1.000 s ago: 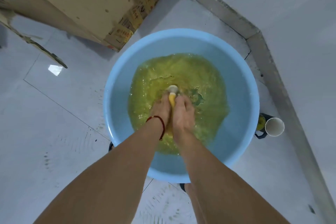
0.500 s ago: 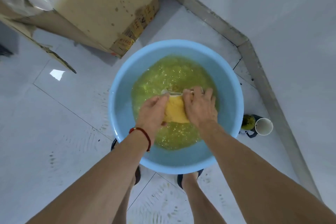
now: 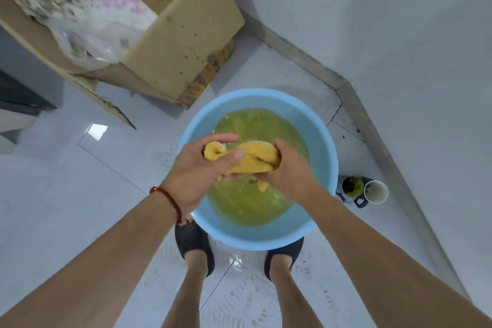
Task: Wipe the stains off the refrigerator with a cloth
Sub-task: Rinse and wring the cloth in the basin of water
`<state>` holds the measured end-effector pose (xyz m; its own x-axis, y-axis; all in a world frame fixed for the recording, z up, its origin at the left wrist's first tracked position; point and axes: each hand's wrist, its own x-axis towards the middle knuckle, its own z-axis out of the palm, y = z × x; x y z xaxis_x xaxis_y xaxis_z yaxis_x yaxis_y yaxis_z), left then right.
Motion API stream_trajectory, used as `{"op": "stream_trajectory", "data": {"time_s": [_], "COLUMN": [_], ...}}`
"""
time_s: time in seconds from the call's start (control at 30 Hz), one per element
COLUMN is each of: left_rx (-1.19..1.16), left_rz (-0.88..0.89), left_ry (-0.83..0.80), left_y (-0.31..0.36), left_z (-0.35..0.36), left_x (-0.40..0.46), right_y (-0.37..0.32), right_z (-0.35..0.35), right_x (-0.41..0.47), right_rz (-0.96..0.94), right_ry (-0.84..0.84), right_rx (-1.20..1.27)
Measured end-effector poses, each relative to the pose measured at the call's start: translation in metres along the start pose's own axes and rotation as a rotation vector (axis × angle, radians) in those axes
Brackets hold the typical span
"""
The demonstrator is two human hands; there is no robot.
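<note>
One head-worn wide-angle view looks steeply down, close over a blue basin (image 3: 323, 138) on the floor, a cardboard box (image 3: 183, 32) far left.

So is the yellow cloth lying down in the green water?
No, the yellow cloth is lifted above the green water in the blue basin, gripped by the left hand and right hand.

Only blurred, unreadable print on the yellow-and-red tape along the cardboard box (image 3: 183, 42) edge.
</note>
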<state>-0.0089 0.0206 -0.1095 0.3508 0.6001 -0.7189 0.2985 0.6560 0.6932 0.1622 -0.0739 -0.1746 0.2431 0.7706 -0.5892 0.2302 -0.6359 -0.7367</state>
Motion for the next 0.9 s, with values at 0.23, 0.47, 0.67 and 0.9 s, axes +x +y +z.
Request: {"op": "stream_trajectory", "data": {"time_s": [0.23,0.47,0.67,0.9], "left_rx": [0.054,-0.133,0.624,0.972], "left_rz": [-0.137,-0.216,0.021,0.777], "left_ry": [-0.065,-0.623,-0.573,-0.320], "left_y": [-0.039,-0.032,-0.024,-0.028], "left_z": [-0.002,0.002,0.010,0.021], "left_x": [0.010,0.015,0.013,0.025], "right_y": [-0.027,-0.031,-0.028,-0.016], "right_z": [-0.020,-0.036,-0.048,-0.052], "right_x": [-0.001,-0.016,-0.024,-0.017], "right_rz": [0.030,0.080,0.095,0.281], "right_ry": [-0.142,-0.409,-0.495,-0.301], "right_rx": [0.114,0.550,0.582,0.832]}}
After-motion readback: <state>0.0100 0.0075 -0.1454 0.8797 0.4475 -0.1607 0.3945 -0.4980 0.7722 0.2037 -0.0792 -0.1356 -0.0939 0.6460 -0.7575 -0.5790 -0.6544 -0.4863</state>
